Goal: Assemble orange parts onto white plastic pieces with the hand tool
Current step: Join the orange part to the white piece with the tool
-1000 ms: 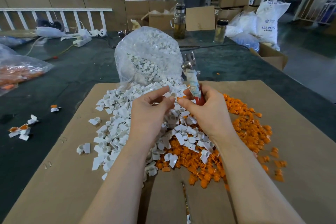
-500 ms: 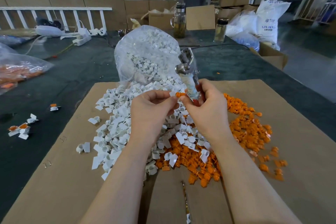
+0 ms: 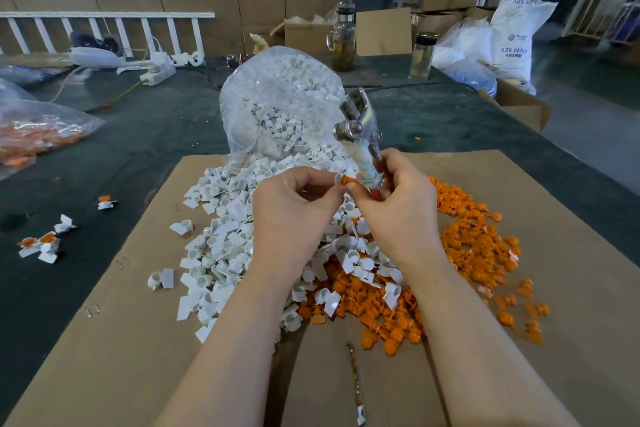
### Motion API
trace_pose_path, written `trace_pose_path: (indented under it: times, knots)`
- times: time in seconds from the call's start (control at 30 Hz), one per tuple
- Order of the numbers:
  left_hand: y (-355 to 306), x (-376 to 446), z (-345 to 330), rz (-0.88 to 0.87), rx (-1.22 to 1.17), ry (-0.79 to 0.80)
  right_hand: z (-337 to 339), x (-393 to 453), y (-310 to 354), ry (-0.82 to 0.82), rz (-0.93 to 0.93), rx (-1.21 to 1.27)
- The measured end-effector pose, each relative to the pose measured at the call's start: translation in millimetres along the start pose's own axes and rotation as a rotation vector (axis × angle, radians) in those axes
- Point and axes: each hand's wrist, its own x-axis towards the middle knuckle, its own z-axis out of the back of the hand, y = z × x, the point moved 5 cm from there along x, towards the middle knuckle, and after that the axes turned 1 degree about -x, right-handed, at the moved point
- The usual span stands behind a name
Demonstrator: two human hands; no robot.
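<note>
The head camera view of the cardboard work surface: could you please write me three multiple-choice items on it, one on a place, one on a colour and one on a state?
1. Where does the loose pile of orange plastic parts lie on the brown cardboard sheet?
A. on the person's right
B. on the person's left
C. inside the clear bag

2. What colour are the pieces in the clear plastic bag?
A. orange
B. white
C. blue

3. How does the right hand hold the metal hand tool?
A. flat on the cardboard
B. head up
C. head down

Answers: 1 A, the orange pile lies right of the white plastic pieces. 2 B, white shapes show through the bag. 3 B, its metal head rises above the fingers.
</note>
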Motion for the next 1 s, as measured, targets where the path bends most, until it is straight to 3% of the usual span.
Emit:
trace_pose_path:
  times: [0.3, 0.73, 1.0]
  knots:
    - [-3, -1, -1, -0.049, 0.041, 0.013, 1, 1, 1, 0.005, 0.022, -0.023]
    - [5, 4, 4, -0.016, 0.070, -0.079, -5, 1, 0, 0.194, -0.027, -0.022]
    - [8, 9, 12, 0.076, -0.302, -0.086, 2, -1, -3, 0.408, -0.111, -0.009]
